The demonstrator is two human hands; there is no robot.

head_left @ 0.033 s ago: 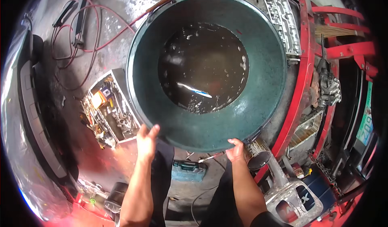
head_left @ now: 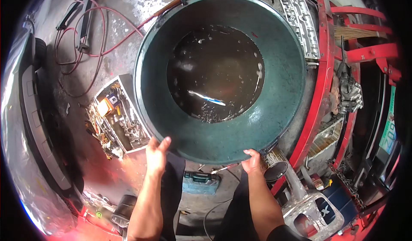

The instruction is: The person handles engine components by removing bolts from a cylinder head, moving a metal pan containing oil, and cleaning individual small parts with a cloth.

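I see both hands on the near rim of a big dark green basin (head_left: pixel 223 138), which fills the middle of the view and hangs above a wet concrete floor (head_left: pixel 124 47). The left hand (head_left: pixel 156 154) is closed on the rim with the thumb on top and the fingers under the edge, as far as I can tell; the right hand (head_left: pixel 253 161) grips the rim in the same way, further to the right. In the bottom of the basin lies a pool of dark liquid (head_left: pixel 214 73) with small bits floating in it. I think the main danger is spilling: the basin is wide and held only from one side, so a small tilt could send the liquid to the far edge and over it. The rim also looks wet, so a hand could slip. Just left of the basin is an open toolbox (head_left: pixel 118 116) full of tools, and a red hose (head_left: pixel 107 35) lies on the floor, so a spill could reach them.
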